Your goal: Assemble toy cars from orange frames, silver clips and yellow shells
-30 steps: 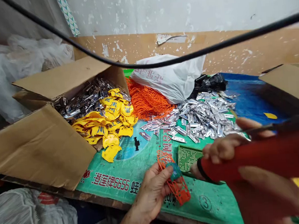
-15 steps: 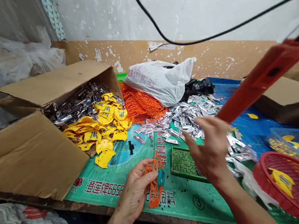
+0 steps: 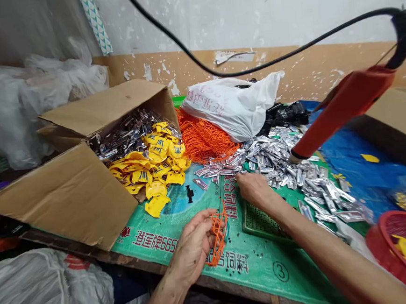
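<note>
My left hand is closed on an orange plastic lattice frame above the green printed sheet. A bit of teal shows behind the frame. My right hand reaches to the near left edge of the pile of silver pieces, its fingers bent together; what they touch is hidden. Below my right forearm sits a green tray with holes. The red power tool hangs free at the right, over the silver pieces.
An open cardboard box spills dark metal parts and yellow pieces on the left. Behind are orange lattice parts under a white bag. A red basket stands at the right; a black cable crosses above.
My right hand has left the red tool and moved forward and left to the silver pieces. My left hand still holds the orange frame, now turned more edge-on. The view has shifted.
</note>
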The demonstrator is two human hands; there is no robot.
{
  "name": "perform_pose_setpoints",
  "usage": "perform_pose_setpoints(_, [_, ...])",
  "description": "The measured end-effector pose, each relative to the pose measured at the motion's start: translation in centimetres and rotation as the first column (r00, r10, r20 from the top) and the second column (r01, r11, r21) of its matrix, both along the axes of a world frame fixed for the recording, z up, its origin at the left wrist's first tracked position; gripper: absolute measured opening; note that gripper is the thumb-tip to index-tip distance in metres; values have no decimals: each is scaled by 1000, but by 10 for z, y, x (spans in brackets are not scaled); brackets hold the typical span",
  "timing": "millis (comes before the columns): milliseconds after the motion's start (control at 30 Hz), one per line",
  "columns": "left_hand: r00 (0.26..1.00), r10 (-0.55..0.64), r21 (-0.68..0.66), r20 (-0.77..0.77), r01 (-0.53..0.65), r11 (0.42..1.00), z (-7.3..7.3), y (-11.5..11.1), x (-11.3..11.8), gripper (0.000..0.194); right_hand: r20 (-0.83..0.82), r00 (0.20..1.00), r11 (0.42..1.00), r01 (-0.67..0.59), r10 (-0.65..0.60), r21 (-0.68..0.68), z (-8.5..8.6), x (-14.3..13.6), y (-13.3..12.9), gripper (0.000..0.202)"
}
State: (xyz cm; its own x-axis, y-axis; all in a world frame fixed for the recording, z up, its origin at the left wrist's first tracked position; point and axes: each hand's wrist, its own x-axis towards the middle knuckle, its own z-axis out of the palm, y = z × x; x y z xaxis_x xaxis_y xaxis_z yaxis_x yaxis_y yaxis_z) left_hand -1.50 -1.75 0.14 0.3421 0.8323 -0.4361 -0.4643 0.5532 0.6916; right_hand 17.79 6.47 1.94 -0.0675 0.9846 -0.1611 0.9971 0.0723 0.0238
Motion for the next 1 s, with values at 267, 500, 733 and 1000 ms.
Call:
perform_pose_setpoints(267, [998,44,31,42,-45,998,-2,1,9,37,-930,325,985,63,-174,-163,17,-20,-64,31])
perform_pose_setpoints(500, [998,52,66,24,-54,996,4,-5,11,45,-951,-186,946,168,-247,-278,-4,-37,-86,34])
perform_pose_setpoints(733, [999,23,46,44,-25,999,4,-6,8,38,-953,-85,937,177,-292,-303,-12,-31,-88,33])
perform_pose_setpoints(1000, [982,-56,200,-182,93,975,3,-9,5,42,-960,-82,949,149,-267,-277,-20,-27,-90,33])
